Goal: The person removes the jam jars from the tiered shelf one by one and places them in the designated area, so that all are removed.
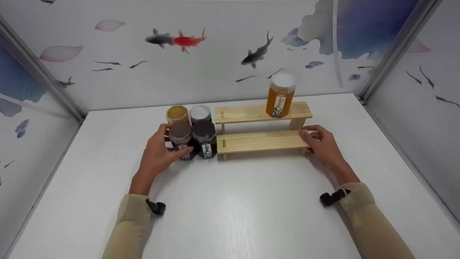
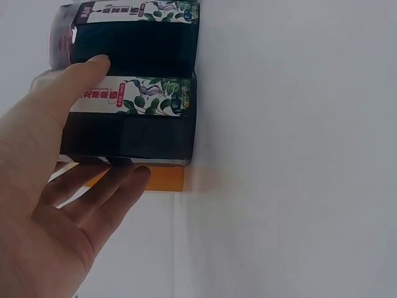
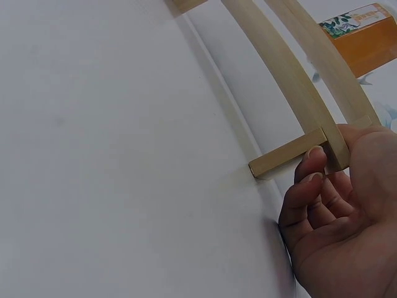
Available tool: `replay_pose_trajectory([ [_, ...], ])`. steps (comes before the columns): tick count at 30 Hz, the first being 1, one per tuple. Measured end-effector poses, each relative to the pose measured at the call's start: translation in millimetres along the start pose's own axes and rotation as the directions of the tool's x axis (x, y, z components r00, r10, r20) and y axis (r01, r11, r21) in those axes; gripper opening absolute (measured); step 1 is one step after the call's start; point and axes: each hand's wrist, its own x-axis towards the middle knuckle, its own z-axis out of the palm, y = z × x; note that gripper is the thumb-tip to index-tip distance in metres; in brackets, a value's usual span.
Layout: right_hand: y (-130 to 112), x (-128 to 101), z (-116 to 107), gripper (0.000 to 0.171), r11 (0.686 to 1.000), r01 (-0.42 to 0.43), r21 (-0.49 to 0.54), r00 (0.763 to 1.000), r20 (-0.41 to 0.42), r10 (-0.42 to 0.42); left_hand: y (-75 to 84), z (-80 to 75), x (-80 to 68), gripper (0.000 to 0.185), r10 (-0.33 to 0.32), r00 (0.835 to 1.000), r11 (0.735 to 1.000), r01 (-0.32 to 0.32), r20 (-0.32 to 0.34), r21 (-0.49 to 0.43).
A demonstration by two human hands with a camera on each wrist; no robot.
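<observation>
Beside the wooden rack (image 1: 260, 141) the right grip (image 1: 322, 143) pinches, the left grip (image 1: 158, 151) clasps a likely heavy jam jar (image 1: 181, 139) by its sides.

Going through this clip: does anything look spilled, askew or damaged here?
Nothing stands out. The four jars at the left end of the wooden rack stand upright, close together. The single amber jar stands upright on the upper shelf. No spill shows on the white table, and no breakage is visible.
</observation>
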Motion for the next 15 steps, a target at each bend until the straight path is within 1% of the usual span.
replay_pose_trajectory([
  [3, -1, 0, 1, 0.063, 1.000, 0.000, 0.004, 1.000, 0.001, 0.000, 2.4, -5.2, 0.1, 0.091, -0.023, 0.999, 0.999, 0.023, 0.028, 0.027],
  [5, -1, 0, 1, 0.063, 1.000, 0.001, 0.004, 1.000, 0.007, -0.001, 5.9, -9.6, -0.5, 0.092, -0.030, 0.999, 0.998, 0.029, 0.022, 0.061],
  [7, -2, 0, 1, 0.064, 1.000, 0.002, 0.000, 1.000, 0.012, -0.002, 11.8, -12.6, -0.4, 0.090, -0.013, 1.000, 0.995, 0.016, -0.025, 0.102],
  [8, -1, 0, 1, 0.064, 1.000, 0.000, -0.002, 1.000, 0.012, 0.000, 15.5, -12.7, 0.4, 0.088, 0.010, 0.998, 0.992, -0.002, -0.063, 0.125],
  [9, -1, 0, 1, 0.064, 1.000, -0.002, -0.005, 1.000, 0.010, 0.002, 19.8, -11.9, 2.0, 0.086, 0.044, 0.993, 0.988, -0.027, -0.110, 0.153],
  [10, -2, 0, 1, 0.064, 1.000, -0.001, -0.008, 1.000, 0.008, 0.001, 24.8, -10.1, 4.1, 0.082, 0.081, 0.984, 0.983, -0.053, -0.159, 0.177],
  [11, -1, 0, 1, 0.064, 1.000, -0.002, -0.009, 1.000, 0.005, 0.002, 30.2, -7.3, 6.5, 0.077, 0.120, 0.970, 0.977, -0.078, -0.209, 0.201],
  [12, -1, -1, 1, 0.064, 1.000, -0.002, -0.008, 1.000, 0.001, 0.002, 36.1, -3.6, 9.2, 0.071, 0.161, 0.954, 0.970, -0.106, -0.254, 0.217],
  [14, -1, -1, 1, 0.065, 1.000, 0.001, -0.004, 1.000, -0.002, -0.001, 48.2, 5.6, 15.2, 0.059, 0.237, 0.918, 0.958, -0.167, -0.318, 0.231],
  [15, -1, -1, 1, 0.065, 1.000, 0.003, -0.002, 1.000, -0.002, -0.003, 54.1, 10.9, 18.2, 0.053, 0.270, 0.904, 0.952, -0.197, -0.331, 0.236],
])
